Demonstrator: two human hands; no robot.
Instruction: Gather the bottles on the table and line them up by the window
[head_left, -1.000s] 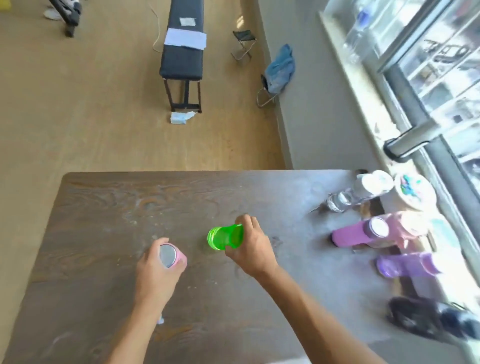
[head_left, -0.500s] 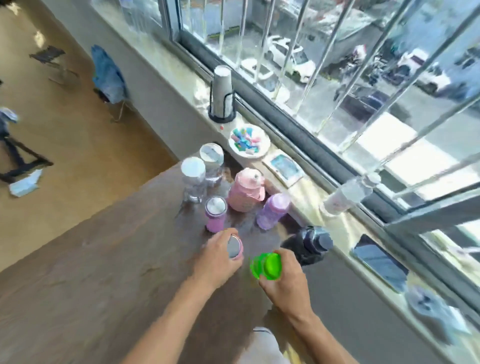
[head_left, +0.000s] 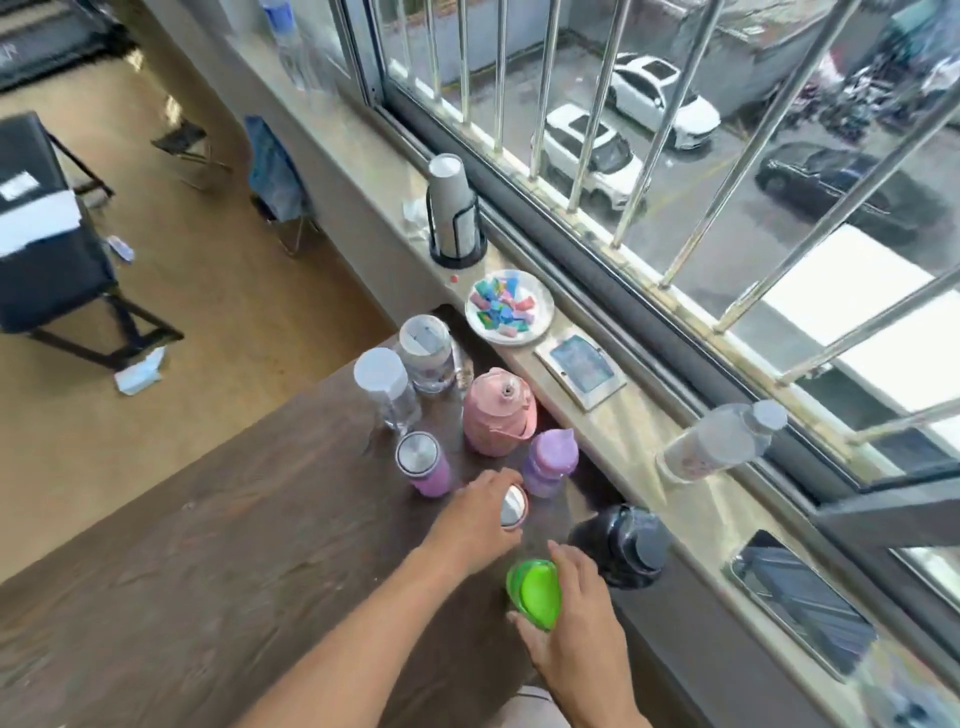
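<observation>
My left hand (head_left: 480, 522) is wrapped around a small pink bottle with a silver lid (head_left: 513, 506), held among the bottles near the window side of the dark wooden table (head_left: 218, 561). My right hand (head_left: 574, 629) grips a bright green bottle (head_left: 535, 592) just left of a black bottle (head_left: 621, 543). Standing close by are a purple bottle (head_left: 548, 460), a pink jug (head_left: 497, 410), a violet bottle with a steel lid (head_left: 422, 462) and two clear bottles (head_left: 387, 389) (head_left: 427, 353).
The windowsill (head_left: 639, 431) carries a cup holder (head_left: 453, 208), a plate of coloured pieces (head_left: 508, 306), a small framed tray (head_left: 582, 369), a clear plastic bottle (head_left: 719, 441) and a phone (head_left: 802, 600). Window bars run behind. A black bench (head_left: 47, 244) stands on the floor at left.
Both hands carried their bottles from the middle of the table to the window side; they now sit lower, beside the grouped bottles.
</observation>
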